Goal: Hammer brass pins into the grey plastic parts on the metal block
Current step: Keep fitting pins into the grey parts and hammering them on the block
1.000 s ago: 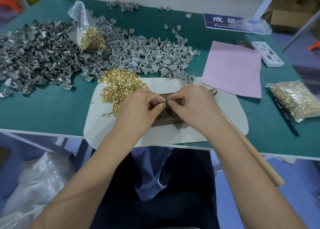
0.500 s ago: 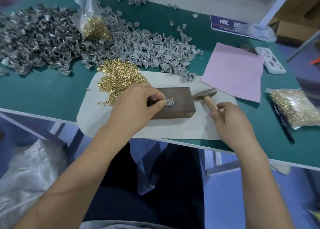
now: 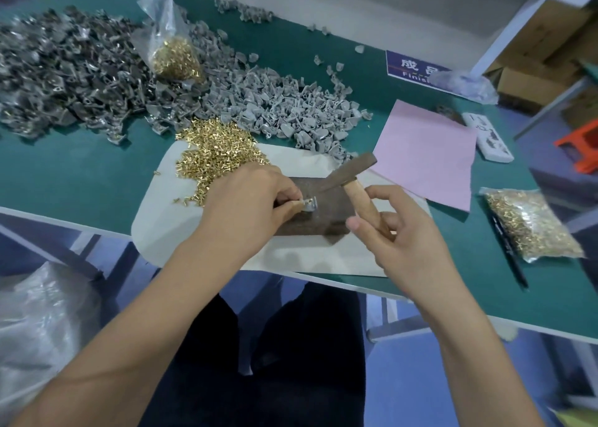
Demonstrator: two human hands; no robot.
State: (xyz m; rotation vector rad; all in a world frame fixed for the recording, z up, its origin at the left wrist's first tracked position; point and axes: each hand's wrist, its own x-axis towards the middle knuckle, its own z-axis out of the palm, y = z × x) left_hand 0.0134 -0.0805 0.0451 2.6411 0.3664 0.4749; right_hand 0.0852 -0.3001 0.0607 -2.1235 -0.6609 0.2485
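Nearest, the right hand (image 3: pixel 404 232) wraps the wooden handle of the hammer (image 3: pixel 351 174): the lower fingers (image 3: pixel 385 223) curl round it while the index finger stretches out nearly straight. The hammer head hangs tilted just over the metal block (image 3: pixel 326 213). The left hand (image 3: pixel 249 200) pinches one grey plastic part (image 3: pixel 310 204) between thumb and fingertips, holding it down on the block's top. Whether a pin already stands in it is too small to tell. By my reading, this piece is about to be struck, and much work is left. Beyond the block lies a loose heap of brass pins (image 3: pixel 216 153) on the white mat (image 3: pixel 161 210), then a pale heap of grey parts (image 3: pixel 291 109) across the green desk (image 3: pixel 81 181). A darker heap (image 3: pixel 64 74) lies far left; finished or not, I cannot say.
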